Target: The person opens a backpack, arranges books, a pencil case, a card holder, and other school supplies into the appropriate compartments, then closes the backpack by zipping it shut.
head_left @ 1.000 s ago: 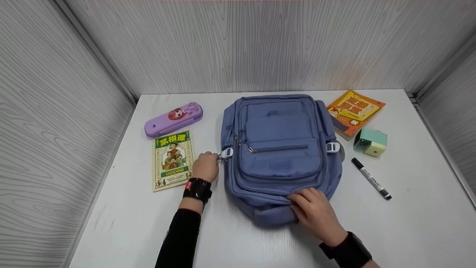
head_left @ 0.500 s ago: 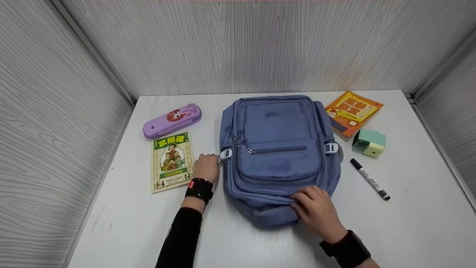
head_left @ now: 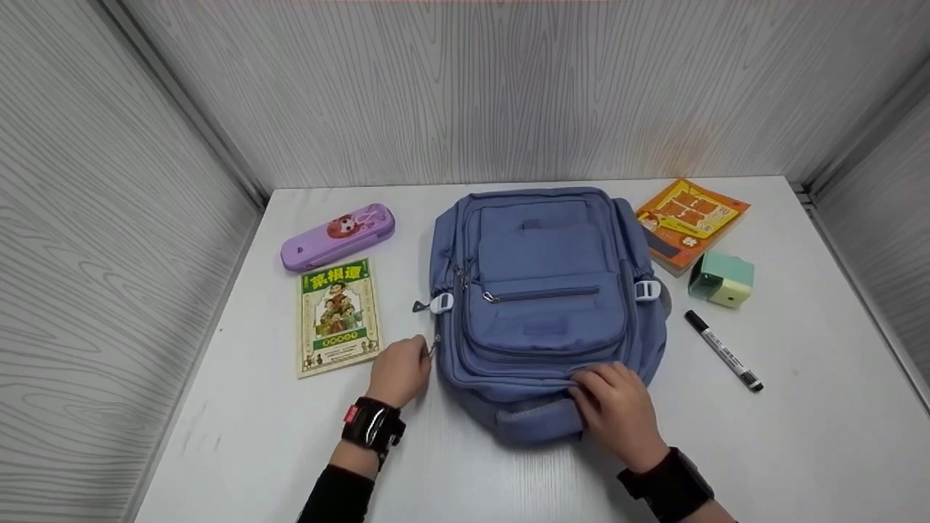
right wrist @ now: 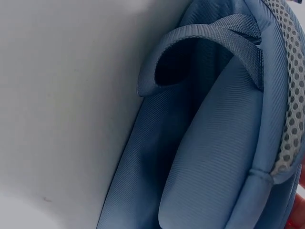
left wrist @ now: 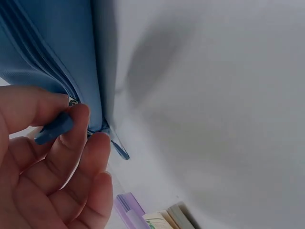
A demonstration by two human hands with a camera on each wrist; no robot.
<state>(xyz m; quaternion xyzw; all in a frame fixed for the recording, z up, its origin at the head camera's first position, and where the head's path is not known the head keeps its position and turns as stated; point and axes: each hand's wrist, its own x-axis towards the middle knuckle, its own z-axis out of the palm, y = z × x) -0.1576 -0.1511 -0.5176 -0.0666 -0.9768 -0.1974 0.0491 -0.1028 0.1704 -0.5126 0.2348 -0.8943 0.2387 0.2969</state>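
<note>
A blue backpack lies flat in the middle of the white table, its top handle side toward me. At its left edge, below the white buckle, my left hand pinches a zipper pull. In the left wrist view the pull's blue tab shows between thumb and fingers, beside the zipper seam. My right hand holds the bag's fabric at the near edge, by the padded strap. The right wrist view shows the backpack's padding and webbing loop; only bits of fingers appear there.
Left of the bag lie a purple pencil case and a green-and-cream book. An orange book, a mint-and-yellow box-shaped object and a black-and-white marker lie to its right. Wood-grain panels stand behind and at both sides.
My left hand has moved toward me along the bag's left edge, from the white buckle to below it, with the zipper pull. The right hand stays almost where it was.
</note>
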